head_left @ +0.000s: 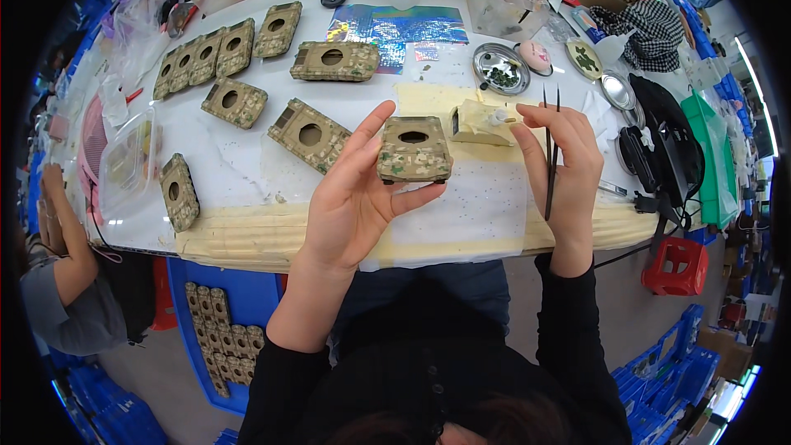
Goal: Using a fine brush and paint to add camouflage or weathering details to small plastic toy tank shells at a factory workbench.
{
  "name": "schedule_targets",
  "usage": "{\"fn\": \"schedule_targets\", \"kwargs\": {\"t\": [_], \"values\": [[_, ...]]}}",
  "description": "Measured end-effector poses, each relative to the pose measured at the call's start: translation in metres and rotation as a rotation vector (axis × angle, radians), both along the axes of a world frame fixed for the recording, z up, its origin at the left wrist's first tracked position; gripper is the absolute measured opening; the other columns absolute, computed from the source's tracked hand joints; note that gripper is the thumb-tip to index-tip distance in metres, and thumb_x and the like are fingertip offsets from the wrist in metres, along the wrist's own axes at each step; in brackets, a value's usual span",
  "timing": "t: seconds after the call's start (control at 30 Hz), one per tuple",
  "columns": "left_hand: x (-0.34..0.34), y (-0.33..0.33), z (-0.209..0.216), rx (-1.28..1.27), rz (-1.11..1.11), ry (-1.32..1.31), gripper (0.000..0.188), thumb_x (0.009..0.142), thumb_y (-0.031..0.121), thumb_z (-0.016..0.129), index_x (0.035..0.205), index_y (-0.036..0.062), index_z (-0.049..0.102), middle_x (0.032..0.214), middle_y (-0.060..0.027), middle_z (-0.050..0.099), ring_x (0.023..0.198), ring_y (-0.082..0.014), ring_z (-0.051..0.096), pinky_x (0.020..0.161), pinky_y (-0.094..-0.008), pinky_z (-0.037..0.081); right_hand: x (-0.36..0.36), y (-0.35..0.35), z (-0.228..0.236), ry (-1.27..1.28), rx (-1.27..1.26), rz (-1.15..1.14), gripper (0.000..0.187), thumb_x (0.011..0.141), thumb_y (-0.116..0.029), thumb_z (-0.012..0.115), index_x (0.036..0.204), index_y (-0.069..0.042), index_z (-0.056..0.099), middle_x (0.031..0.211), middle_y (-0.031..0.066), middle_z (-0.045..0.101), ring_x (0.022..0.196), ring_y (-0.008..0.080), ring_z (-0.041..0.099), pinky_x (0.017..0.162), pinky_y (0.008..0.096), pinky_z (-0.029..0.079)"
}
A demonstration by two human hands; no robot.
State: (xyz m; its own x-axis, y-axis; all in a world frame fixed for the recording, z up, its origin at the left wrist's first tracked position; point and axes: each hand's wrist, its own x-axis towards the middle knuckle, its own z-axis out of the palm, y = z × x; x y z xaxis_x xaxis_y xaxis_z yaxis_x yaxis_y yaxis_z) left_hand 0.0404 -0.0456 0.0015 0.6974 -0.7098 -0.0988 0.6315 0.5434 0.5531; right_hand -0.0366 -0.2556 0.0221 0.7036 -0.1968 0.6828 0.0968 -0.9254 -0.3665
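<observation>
My left hand (350, 189) grips a camouflage toy tank hull (414, 150) with a round hole in its top, thumb behind it and a finger along its lower edge. It is held up above the table. In my right hand (568, 156) a pair of dark tweezers (550, 152) stands upright, its two prongs pointing away from me. The right thumb and forefinger are close to a small white nozzle (498, 118) by a cream-coloured block (474, 124); whether they touch it I cannot tell. Another hull (311, 133) lies just beyond my left hand.
Several more hulls (332, 61) lie across the left and far table. At the far right is a round metal dish (501, 70) of small green parts. A blue tray (268, 288) of hulls sits below the left table edge. A black bag (671, 144) lies right. Another person (70, 280) sits left.
</observation>
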Motion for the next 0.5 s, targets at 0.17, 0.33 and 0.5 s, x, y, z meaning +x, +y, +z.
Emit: {"fn": "schedule_targets", "kwargs": {"t": [0.17, 0.33, 0.5], "values": [[0.001, 0.003, 0.0, -0.014, -0.044, -0.018, 0.049, 0.098, 0.019, 0.029, 0.143, 0.0035, 0.016, 0.132, -0.0242, 0.042, 0.114, -0.0413, 0.051, 0.091, -0.0469, 0.05, 0.005, 0.001, -0.004, -0.006, -0.05, 0.003, 0.015, 0.071, -0.006, 0.073, 0.083, -0.005, 0.065, 0.075, 0.0076, 0.058, 0.075, 0.025, 0.055, 0.065, 0.0326, 0.044], [0.002, 0.002, -0.001, -0.045, -0.072, -0.011, 0.049, 0.098, 0.017, 0.029, 0.143, 0.0042, 0.013, 0.133, -0.0238, 0.04, 0.114, -0.0406, 0.052, 0.092, -0.0455, 0.05, -0.002, 0.007, 0.009, -0.115, -0.027, -0.018, 0.018, 0.069, -0.002, 0.074, 0.085, -0.004, 0.066, 0.075, 0.0086, 0.058, 0.073, 0.0239, 0.056, 0.064, 0.0309, 0.044], [0.002, 0.003, -0.003, -0.045, -0.091, -0.025, 0.05, 0.098, 0.015, 0.028, 0.143, 0.0041, 0.012, 0.135, -0.0229, 0.039, 0.115, -0.0393, 0.051, 0.093, -0.0456, 0.049, -0.009, 0.03, 0.024, -0.234, 0.192, 0.176, 0.021, 0.07, 0.002, 0.073, 0.09, -0.003, 0.066, 0.077, 0.009, 0.06, 0.07, 0.0203, 0.056, 0.064, 0.0278, 0.044]]}}
